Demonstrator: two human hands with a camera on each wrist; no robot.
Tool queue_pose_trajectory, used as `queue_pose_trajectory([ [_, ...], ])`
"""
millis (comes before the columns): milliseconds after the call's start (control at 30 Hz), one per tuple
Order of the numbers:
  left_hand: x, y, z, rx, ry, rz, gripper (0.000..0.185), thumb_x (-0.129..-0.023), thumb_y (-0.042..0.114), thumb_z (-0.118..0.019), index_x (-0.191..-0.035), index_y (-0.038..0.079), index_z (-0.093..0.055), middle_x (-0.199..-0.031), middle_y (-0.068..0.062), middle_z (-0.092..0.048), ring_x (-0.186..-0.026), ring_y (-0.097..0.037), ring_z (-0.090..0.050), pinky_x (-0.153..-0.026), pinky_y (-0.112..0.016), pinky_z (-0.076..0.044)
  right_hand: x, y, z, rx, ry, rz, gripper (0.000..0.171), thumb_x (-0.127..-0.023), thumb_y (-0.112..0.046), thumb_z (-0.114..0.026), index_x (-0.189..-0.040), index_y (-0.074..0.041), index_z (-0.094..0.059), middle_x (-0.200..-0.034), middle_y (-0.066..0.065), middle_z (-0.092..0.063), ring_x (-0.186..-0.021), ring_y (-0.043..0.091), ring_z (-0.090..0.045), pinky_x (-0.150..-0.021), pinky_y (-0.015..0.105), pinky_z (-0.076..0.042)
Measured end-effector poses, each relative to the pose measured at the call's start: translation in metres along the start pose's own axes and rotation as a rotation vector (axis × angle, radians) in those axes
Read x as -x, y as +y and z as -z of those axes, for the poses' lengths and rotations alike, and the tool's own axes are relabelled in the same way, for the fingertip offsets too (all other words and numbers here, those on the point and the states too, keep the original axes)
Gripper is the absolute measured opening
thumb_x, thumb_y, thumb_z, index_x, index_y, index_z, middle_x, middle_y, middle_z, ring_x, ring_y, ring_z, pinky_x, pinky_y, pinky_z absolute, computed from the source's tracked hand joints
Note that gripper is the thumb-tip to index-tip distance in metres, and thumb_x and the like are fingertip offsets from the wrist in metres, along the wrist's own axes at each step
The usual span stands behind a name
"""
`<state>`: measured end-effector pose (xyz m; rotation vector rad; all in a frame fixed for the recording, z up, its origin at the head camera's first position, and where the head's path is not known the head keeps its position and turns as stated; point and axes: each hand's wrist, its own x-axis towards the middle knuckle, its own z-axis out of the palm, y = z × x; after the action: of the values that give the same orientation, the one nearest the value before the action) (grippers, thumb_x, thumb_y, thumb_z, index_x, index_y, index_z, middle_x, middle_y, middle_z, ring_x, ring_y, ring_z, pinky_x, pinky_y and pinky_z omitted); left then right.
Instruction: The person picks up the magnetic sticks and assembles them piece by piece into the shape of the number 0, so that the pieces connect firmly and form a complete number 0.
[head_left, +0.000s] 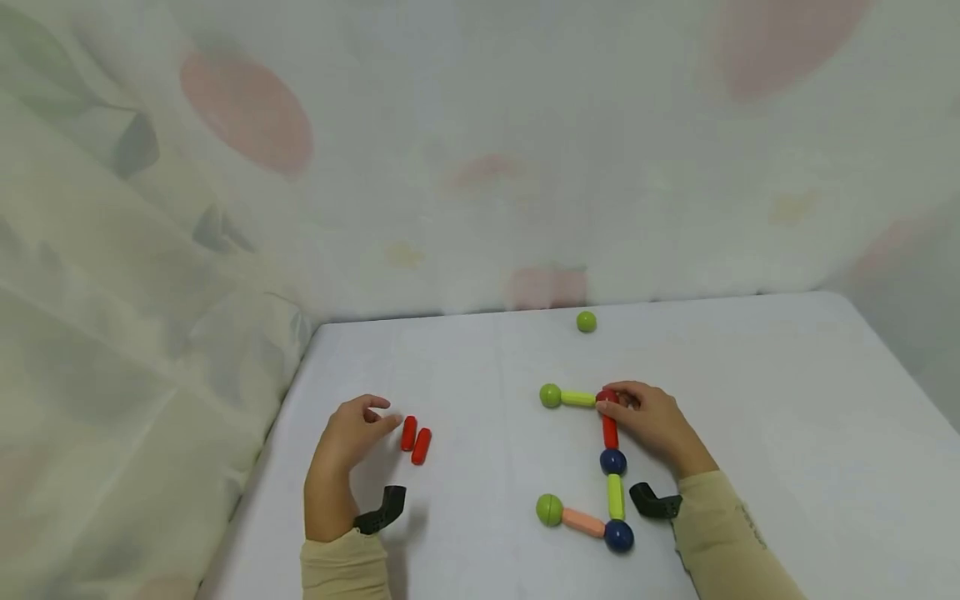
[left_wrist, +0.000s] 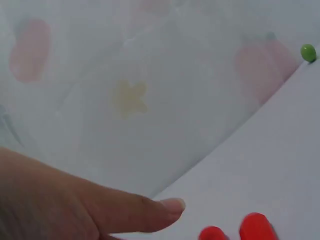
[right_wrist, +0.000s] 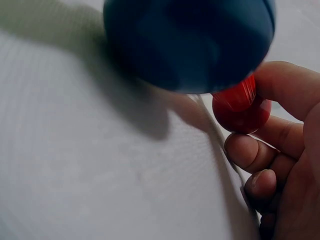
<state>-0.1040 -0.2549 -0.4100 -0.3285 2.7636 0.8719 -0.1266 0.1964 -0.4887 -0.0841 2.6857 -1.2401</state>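
Note:
A chain of toy rods and balls lies on the white table [head_left: 787, 392]: green ball [head_left: 550, 395], yellow-green rod [head_left: 577, 399], red ball [head_left: 606, 397], red rod [head_left: 610, 432], blue ball [head_left: 612, 461], yellow-green rod [head_left: 615, 497], blue ball [head_left: 618, 536], peach rod [head_left: 583, 522], green ball [head_left: 549, 509]. My right hand [head_left: 651, 419] pinches the red ball [right_wrist: 240, 105] at the chain's corner; the blue ball [right_wrist: 190, 40] looms close in the right wrist view. My left hand [head_left: 352, 433] rests loosely curled beside two loose red rods [head_left: 415, 439], holding nothing; its fingertip [left_wrist: 170, 206] is near the red rods [left_wrist: 240, 230].
A single green ball [head_left: 587, 321] [left_wrist: 308, 52] lies near the table's far edge. A pale patterned curtain [head_left: 450, 150] hangs behind and along the left side. Black wrist mounts [head_left: 382, 510] sit at both sleeves.

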Motion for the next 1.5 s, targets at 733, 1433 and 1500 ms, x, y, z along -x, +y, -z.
queue_pose_trajectory([
  [733,-0.031,0.005,-0.042,-0.051,0.148,0.025,0.03,-0.09,0.034,-0.063,-0.106,0.009,-0.064,-0.096,-0.008,-0.064,-0.083,-0.023,-0.057,-0.067,-0.035,-0.046,0.002,0.001,-0.005,-0.014,0.021,-0.007,0.062,-0.086,-0.062,-0.063,-0.129,-0.017,-0.063,-0.093,0.004,-0.057,-0.084,0.02,-0.049,-0.064,0.031,-0.037],
  [1433,-0.003,0.104,-0.125,0.241,-0.024,-0.302,0.013,-0.084,0.027,-0.07,-0.092,0.017,-0.071,-0.077,0.004,-0.064,-0.071,-0.014,-0.057,-0.061,-0.028,-0.049,0.004,-0.004,-0.006,-0.015,0.033,-0.002,0.057,-0.085,-0.061,-0.065,-0.126,-0.02,-0.065,-0.093,0.003,-0.059,-0.085,0.021,-0.05,-0.064,0.031,-0.038],
  [1500,-0.002,0.104,-0.136,0.211,-0.045,-0.308,0.014,-0.083,0.028,-0.07,-0.091,0.017,-0.07,-0.076,0.005,-0.063,-0.072,-0.013,-0.056,-0.063,-0.028,-0.047,0.004,-0.006,-0.006,-0.012,0.031,-0.002,0.056,-0.086,-0.06,-0.066,-0.125,-0.02,-0.065,-0.092,0.003,-0.059,-0.084,0.021,-0.05,-0.064,0.031,-0.038],
])
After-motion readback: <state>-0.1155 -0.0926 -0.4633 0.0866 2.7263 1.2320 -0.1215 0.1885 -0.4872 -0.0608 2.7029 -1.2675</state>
